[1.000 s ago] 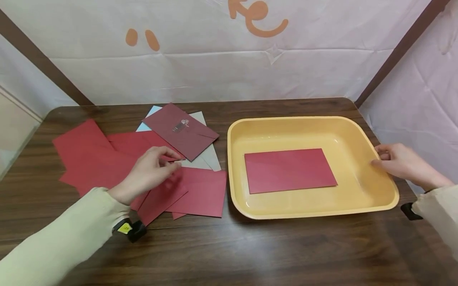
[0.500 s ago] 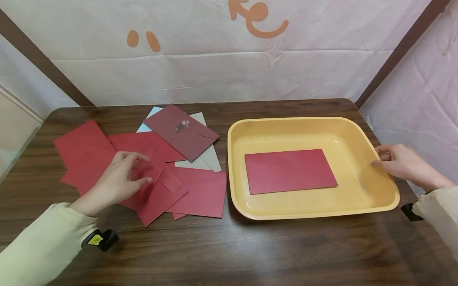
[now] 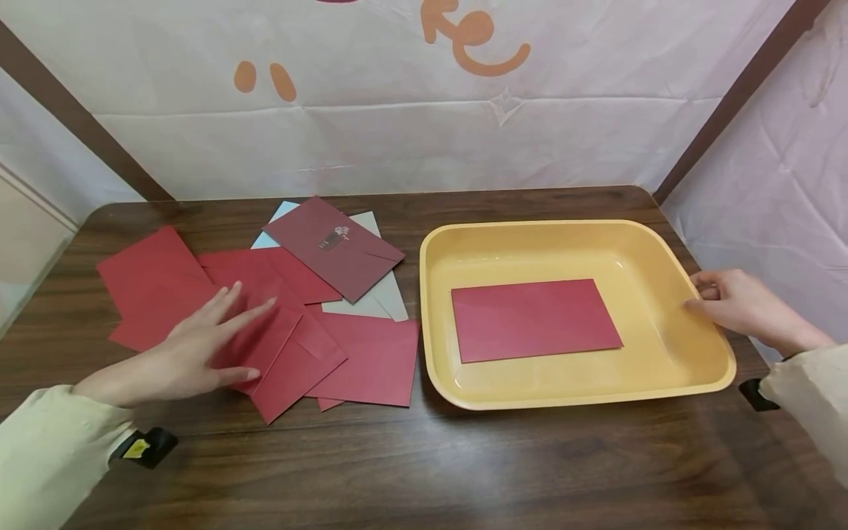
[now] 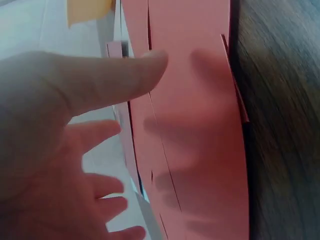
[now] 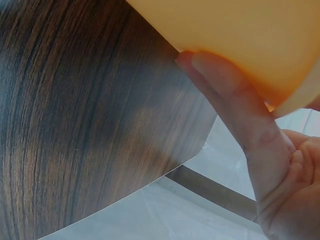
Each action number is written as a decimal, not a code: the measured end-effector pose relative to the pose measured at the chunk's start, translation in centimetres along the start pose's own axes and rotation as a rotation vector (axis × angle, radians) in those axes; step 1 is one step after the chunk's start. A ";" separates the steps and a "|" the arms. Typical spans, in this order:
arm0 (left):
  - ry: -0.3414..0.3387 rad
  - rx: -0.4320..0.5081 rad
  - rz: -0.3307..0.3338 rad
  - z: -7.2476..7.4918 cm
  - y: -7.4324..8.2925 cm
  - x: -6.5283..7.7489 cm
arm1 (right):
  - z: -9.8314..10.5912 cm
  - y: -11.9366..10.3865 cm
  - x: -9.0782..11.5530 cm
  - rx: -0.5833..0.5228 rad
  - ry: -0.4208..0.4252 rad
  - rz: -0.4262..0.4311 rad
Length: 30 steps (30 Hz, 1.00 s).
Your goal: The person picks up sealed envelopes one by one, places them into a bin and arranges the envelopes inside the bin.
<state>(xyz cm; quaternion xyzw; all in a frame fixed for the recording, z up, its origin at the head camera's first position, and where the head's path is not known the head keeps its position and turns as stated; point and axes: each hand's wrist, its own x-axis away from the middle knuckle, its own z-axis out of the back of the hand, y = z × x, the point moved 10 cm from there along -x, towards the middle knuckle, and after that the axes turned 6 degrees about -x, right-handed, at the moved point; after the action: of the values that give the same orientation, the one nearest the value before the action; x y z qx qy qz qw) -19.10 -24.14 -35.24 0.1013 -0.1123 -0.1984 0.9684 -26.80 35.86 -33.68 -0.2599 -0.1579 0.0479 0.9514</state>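
My left hand hovers with fingers spread over a heap of red envelopes on the left of the table. In the left wrist view its thumb stretches across the envelopes, and the fingers throw shadows on them; nothing is in its grasp. Over on the far right, my right hand pinches the right rim of a yellow tray. The right wrist view shows a finger pressed along the tray's wall. One flat red envelope lies inside the tray.
Behind the red heap, a maroon envelope with a silver print overlaps a grey one and a light blue one. The dark wooden table ends at a pale printed curtain at the back.
My left hand has drawn back to the left, away from the grey envelope, and its fingers have spread from a loose curl. The right hand and the tray have stayed put.
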 end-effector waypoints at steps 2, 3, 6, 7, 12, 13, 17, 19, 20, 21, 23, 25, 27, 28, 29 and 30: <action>-0.022 0.009 -0.015 -0.5 -0.3 0.2 | 0.1 0.0 0.0 0.002 -0.001 0.000; -0.032 0.023 -0.026 -0.7 -0.3 0.2 | 0.1 0.0 0.0 0.004 -0.001 -0.001; -0.058 0.079 -0.066 -1.4 -0.4 0.4 | 0.1 -0.1 0.0 0.006 0.000 -0.005; -0.068 0.105 -0.075 -1.6 -0.5 0.4 | 0.1 -0.1 0.0 0.006 -0.001 -0.006; -0.077 0.166 -0.078 -2.3 -0.5 0.4 | 0.1 -0.3 -0.1 0.008 -0.004 -0.005; -0.068 0.159 -0.074 -2.3 -0.5 0.4 | 0.2 -0.3 -0.1 0.007 -0.003 -0.005; -0.001 0.085 -0.052 -2.2 0.1 -0.2 | 0.2 -0.3 0.0 0.001 -0.002 -0.003; 0.041 0.050 -0.044 -2.2 0.7 -0.6 | 0.2 -0.2 0.0 -0.002 0.000 -0.004; 0.061 0.033 -0.038 -2.2 1.0 -0.8 | 0.2 -0.2 0.0 -0.003 0.000 -0.003; 0.077 0.022 -0.031 -2.2 1.3 -1.0 | 0.2 -0.2 0.0 -0.006 -0.001 -0.003; 0.095 0.009 -0.015 -2.4 1.9 -1.3 | 0.2 -0.2 0.1 -0.003 0.002 -0.004; 0.096 0.012 0.003 -2.6 2.5 -1.7 | 0.1 -0.2 0.1 -0.007 0.000 -0.004; 0.088 0.020 0.022 -2.8 3.0 -2.0 | 0.1 -0.2 0.1 -0.012 -0.002 -0.001; 0.088 0.025 0.026 -2.9 3.3 -2.1 | 0.0 -0.2 0.2 -0.012 -0.001 -0.001; 0.086 0.028 0.033 -3.0 3.5 -2.2 | 0.0 -0.2 0.2 -0.011 -0.001 -0.002; 0.086 0.032 0.039 -3.0 3.7 -2.4 | -0.1 -0.2 0.3 -0.012 -0.003 -0.003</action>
<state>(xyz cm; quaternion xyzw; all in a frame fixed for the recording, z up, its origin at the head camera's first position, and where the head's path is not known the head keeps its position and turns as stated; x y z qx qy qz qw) -19.10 -19.34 -37.64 0.1231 -0.0758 -0.1731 0.9742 -26.54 35.73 -33.58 -0.2653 -0.1598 0.0460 0.9497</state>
